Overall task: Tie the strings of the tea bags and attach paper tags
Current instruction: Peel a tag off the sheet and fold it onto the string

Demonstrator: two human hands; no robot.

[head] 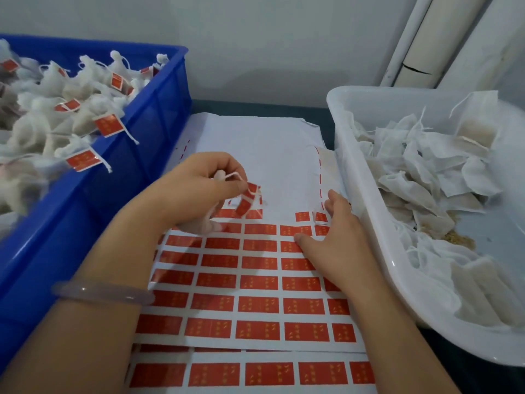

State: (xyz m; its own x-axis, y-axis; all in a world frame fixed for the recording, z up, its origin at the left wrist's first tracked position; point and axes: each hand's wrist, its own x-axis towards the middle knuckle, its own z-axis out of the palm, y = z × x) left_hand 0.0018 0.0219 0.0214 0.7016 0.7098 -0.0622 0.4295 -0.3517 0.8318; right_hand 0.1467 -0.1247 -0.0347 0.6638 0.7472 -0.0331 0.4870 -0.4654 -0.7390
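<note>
Head view: the left hand (196,189) is curled round a tea bag (199,225), whose white body hangs blurred below the palm. It pinches the string (235,175), so the red tag (247,198) folded over it dangles just past the fingertips. Held up off the sheet like this, the sticky tag probably stays clear of anything it could catch on. The right hand (339,240) lies flat on the sticker sheet (255,155) with straight fingers (336,201) spread, holding nothing. It is likely steadying the sheet beside the next tags to peel. Outward of the left hand stands the blue crate (159,109), heaped with tagged bags (56,109), handy for dropping this one. Just outward of the right hand, the white tub (349,155) holds untagged bags (420,172), within easy reach for the next pick.
</note>
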